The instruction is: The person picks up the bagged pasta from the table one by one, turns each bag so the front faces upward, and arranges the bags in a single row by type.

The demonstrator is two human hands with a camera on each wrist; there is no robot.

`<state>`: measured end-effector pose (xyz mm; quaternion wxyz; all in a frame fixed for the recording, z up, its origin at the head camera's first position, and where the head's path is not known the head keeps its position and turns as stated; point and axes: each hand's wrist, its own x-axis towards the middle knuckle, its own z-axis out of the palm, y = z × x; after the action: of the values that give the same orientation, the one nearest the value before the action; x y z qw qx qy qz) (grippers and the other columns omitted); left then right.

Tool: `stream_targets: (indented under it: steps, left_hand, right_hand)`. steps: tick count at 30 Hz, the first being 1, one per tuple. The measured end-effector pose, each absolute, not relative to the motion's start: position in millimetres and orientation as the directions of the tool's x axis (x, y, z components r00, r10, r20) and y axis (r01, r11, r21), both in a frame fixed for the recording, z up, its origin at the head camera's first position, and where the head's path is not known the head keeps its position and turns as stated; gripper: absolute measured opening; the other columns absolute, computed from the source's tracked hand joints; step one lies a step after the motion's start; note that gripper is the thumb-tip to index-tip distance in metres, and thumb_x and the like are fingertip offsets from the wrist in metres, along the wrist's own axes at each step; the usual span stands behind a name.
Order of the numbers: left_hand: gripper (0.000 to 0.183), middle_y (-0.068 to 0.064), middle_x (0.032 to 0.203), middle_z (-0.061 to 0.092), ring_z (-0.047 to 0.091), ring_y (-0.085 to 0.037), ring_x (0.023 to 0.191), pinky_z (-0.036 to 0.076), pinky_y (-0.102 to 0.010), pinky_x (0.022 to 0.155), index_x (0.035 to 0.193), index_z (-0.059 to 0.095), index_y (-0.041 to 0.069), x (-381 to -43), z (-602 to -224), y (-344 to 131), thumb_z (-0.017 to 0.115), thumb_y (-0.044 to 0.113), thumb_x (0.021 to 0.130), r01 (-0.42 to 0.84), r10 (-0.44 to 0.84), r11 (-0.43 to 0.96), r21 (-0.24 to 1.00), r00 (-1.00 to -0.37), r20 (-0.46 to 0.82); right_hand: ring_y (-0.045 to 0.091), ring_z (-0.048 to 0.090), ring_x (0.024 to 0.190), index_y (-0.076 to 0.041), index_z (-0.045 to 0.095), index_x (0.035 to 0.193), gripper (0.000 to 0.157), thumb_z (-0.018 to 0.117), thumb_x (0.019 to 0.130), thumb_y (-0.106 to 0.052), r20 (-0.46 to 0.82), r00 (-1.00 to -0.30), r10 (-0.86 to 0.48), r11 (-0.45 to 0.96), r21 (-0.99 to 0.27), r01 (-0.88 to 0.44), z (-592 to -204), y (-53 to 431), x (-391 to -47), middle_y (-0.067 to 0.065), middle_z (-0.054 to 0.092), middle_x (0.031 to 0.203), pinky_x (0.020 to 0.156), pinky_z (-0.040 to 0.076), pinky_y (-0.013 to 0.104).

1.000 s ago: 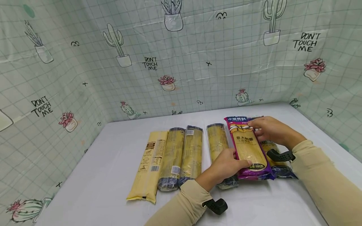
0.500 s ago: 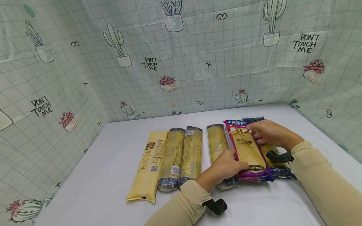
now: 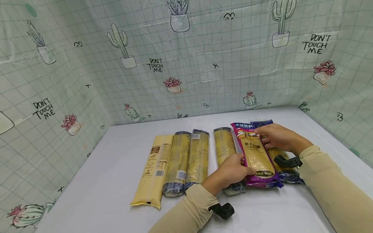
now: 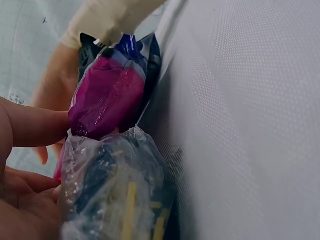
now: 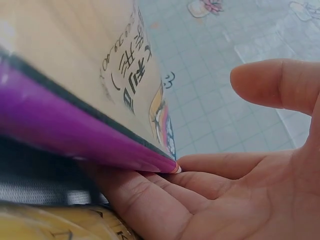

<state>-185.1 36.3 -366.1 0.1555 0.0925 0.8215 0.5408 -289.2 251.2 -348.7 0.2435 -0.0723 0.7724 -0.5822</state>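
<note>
A purple-edged pack of spaghetti (image 3: 253,152) lies at the right of a row of pasta packs, its top leaning left. My left hand (image 3: 233,170) pinches its lower left edge, thumb over the front. In the left wrist view, the pack's purple end (image 4: 107,97) shows beyond those fingers. At the upper right side is my right hand (image 3: 276,136). In the right wrist view its fingers (image 5: 155,195) extend straight along the purple edge, while the thumb (image 5: 265,85) stands off the pack. Partly hidden under the right hand lies another blue-ended pack (image 3: 288,176).
Left of the held pack is a clear-wrapped pasta pack (image 3: 224,142), partly behind the left hand. Two similar packs (image 3: 177,161) and a plain yellow pack (image 3: 151,171) lie further left on the white table (image 3: 110,181). A patterned curtain (image 3: 198,84) encloses the back and sides.
The spaghetti pack's upper end has shifted slightly down toward me, along with the right hand. More of the upper end of the pack behind it now shows. The left hand has barely moved.
</note>
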Motion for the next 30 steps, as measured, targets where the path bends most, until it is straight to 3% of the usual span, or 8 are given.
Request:
stream_targets:
  steps: [3,10,16,23,30]
  left_hand:
    - [0.022,0.006,0.082,0.064,0.057,-0.006,0.072,0.048,-0.024,0.066,0.106,0.068,0.009,-185.4,-366.9,35.5,0.079,0.013,0.086,-0.005,0.310,0.426,0.905,-0.939,-0.151]
    - [0.046,0.007,0.090,0.064,0.057,-0.005,0.081,0.048,-0.024,0.074,0.125,0.066,0.008,-185.8,-367.7,37.5,0.081,0.023,0.085,0.054,0.272,0.554,0.831,-0.955,-0.119]
    - [0.051,0.004,0.099,0.067,0.058,-0.005,0.090,0.049,-0.025,0.079,0.130,0.064,0.007,-185.6,-366.8,39.4,0.081,0.024,0.085,0.045,0.238,0.584,0.811,-0.964,-0.118]
    - [0.043,0.005,0.086,0.064,0.058,-0.009,0.076,0.048,-0.030,0.069,0.126,0.066,0.007,-186.1,-368.5,43.6,0.076,0.024,0.088,-0.052,0.210,0.440,0.896,-0.965,-0.160]
    - [0.061,0.001,0.111,0.064,0.056,-0.012,0.086,0.049,-0.036,0.080,0.141,0.056,0.004,-187.6,-367.0,43.2,0.075,0.029,0.089,-0.104,0.191,0.410,0.906,-0.962,-0.196]
  right_hand:
    - [0.029,0.061,0.111,0.013,0.019,0.150,0.067,0.045,0.106,-0.030,-0.292,-0.872,-0.394,0.312,-0.935,0.172,-348.2,251.1,-288.8,0.035,0.030,0.149,0.091,0.053,0.044]
    - [0.030,0.061,0.112,0.012,0.017,0.152,0.068,0.046,0.106,-0.030,-0.288,-0.879,-0.381,0.307,-0.936,0.173,-349.0,250.9,-289.7,0.036,0.028,0.151,0.091,0.054,0.045]
    - [0.032,0.060,0.115,0.012,0.015,0.154,0.073,0.048,0.106,-0.032,-0.279,-0.893,-0.353,0.322,-0.932,0.165,-348.9,247.4,-289.7,0.036,0.021,0.154,0.091,0.054,0.043]
    - [0.045,0.050,0.128,0.011,0.021,0.153,0.071,0.047,0.106,-0.035,-0.262,-0.912,-0.315,0.368,-0.920,0.137,-349.8,247.6,-287.6,0.035,0.028,0.152,0.093,0.053,0.044]
    - [0.053,0.035,0.137,0.010,0.018,0.155,0.075,0.046,0.106,-0.039,-0.258,-0.928,-0.270,0.413,-0.901,0.131,-350.2,247.8,-288.2,0.035,0.021,0.156,0.102,0.046,0.050]
